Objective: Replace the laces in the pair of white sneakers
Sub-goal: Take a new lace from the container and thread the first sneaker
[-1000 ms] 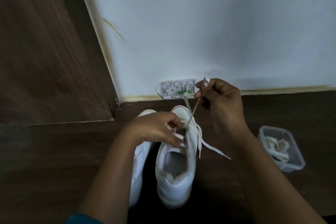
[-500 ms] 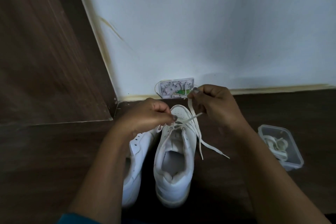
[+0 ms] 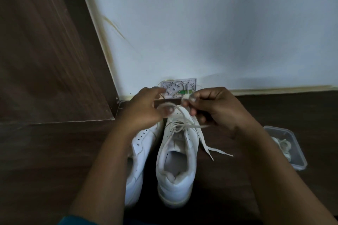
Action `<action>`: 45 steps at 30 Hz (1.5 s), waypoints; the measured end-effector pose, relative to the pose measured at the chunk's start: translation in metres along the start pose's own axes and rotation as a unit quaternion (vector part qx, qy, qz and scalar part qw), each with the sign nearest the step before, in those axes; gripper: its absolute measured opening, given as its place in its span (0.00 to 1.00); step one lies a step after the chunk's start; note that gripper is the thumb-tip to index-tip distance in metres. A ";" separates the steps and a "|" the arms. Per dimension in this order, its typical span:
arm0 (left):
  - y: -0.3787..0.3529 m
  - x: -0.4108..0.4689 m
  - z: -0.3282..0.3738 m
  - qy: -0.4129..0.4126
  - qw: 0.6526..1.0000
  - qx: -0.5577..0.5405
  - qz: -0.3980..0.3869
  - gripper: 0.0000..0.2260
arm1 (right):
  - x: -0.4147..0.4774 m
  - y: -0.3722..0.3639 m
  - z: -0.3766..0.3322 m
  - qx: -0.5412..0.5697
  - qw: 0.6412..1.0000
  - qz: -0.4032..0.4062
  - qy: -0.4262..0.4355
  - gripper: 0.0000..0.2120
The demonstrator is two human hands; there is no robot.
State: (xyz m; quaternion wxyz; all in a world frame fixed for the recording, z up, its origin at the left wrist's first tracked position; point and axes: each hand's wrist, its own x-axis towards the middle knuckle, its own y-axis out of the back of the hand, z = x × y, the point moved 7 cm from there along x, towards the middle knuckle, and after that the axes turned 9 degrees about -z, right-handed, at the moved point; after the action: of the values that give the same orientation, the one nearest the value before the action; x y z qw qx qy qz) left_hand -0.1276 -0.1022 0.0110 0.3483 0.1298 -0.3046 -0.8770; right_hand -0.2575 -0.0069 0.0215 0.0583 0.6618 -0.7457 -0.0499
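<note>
Fingertips (image 3: 191,99) of the right hand (image 3: 217,111) pinch the white lace (image 3: 193,126) just above the toe of the laced sneaker (image 3: 176,179). The left hand (image 3: 142,109) has its thumb against the lace's loop – blur hides whether it grips. The second sneaker (image 3: 137,151) lies just beside, on the left.

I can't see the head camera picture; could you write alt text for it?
Two hands work a white lace on the right-hand white sneaker of a pair on a dark wood floor: the right hand pinches the lace above the toe, the blurred left hand beside it. A clear container holding more laces sits to the right.
</note>
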 end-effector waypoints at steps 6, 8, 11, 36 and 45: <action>-0.033 -0.004 0.030 -0.117 0.967 -0.171 -0.148 0.08 | -0.001 -0.013 -0.014 -0.040 0.999 -0.010 0.027 0.08; -0.022 -0.004 0.026 -0.100 0.975 -0.175 -0.093 0.04 | 0.001 0.009 -0.009 -0.116 0.989 0.087 0.015 0.08; 0.000 -0.006 0.017 -0.091 0.978 -0.186 -0.013 0.15 | -0.003 0.047 0.009 -0.275 0.932 0.219 -0.087 0.11; -0.022 0.007 -0.003 -0.004 0.997 -0.055 -0.052 0.13 | 0.019 -0.036 0.025 -0.207 0.976 -0.033 0.053 0.06; -0.044 0.000 -0.013 0.057 0.967 0.186 -0.166 0.15 | 0.013 -0.002 0.028 -0.361 0.931 0.031 -0.035 0.05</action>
State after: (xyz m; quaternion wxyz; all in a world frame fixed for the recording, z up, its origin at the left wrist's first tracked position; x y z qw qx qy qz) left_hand -0.1455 -0.0827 -0.0265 0.1840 0.2906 -0.4163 -0.8416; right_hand -0.2609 -0.0206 -0.0058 0.2690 0.5703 -0.6993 -0.3367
